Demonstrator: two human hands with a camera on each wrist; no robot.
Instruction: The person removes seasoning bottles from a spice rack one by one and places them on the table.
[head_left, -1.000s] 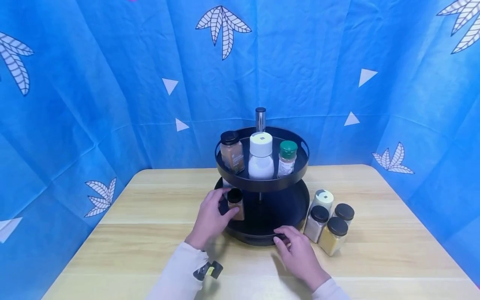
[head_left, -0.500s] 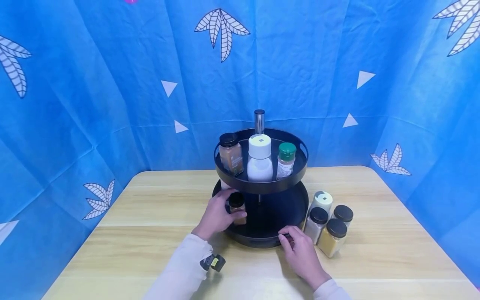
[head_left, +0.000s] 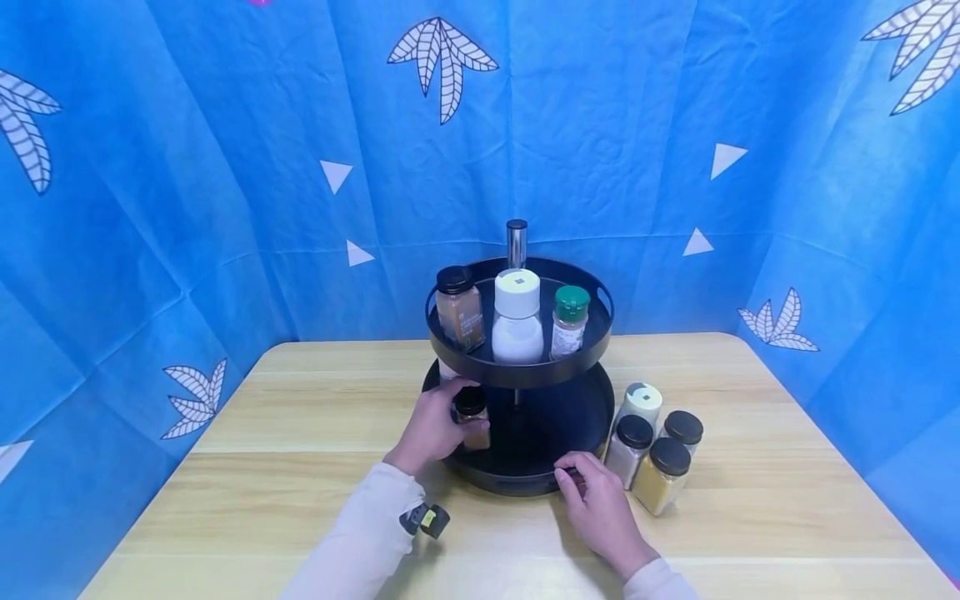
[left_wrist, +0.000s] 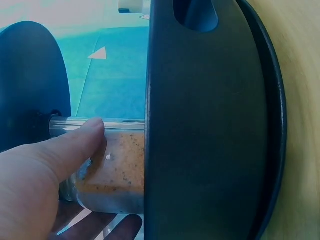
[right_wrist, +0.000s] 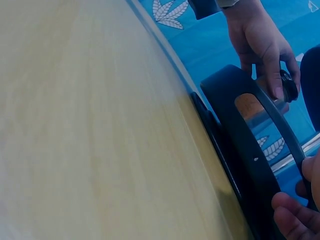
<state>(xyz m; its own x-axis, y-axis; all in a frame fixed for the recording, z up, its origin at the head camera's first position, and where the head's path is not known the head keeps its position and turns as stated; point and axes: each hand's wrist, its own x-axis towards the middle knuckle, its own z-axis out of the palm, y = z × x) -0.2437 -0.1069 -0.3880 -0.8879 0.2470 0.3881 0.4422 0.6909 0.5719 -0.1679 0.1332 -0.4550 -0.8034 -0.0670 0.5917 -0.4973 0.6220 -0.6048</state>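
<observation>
A two-tier black turntable rack [head_left: 551, 429] stands on the table. On the left of its lower tier is a small spice jar [head_left: 477, 438] with a black lid and orange-brown powder inside. My left hand [head_left: 426, 429] grips this jar, thumb across the near side and fingers behind; the left wrist view shows the spice jar [left_wrist: 117, 160] standing inside the tray wall. At the front of the lower tier my right hand [head_left: 600, 504] pinches the rim beside a handle cutout, which the right wrist view shows next to the right fingers [right_wrist: 295, 220].
The upper tier holds a brown spice jar [head_left: 460, 312], a white bottle [head_left: 517, 325] and a green-capped shaker [head_left: 570, 321]. Several more containers, among them a yellow spice jar [head_left: 660, 479], crowd the table right of the rack. Blue curtain [head_left: 615, 125] surrounds the table.
The left hand and its spice jar have shifted slightly inward and toward the front of the lower tier. The right hand has moved a little right along the rim, its fingers drawn closer together.
</observation>
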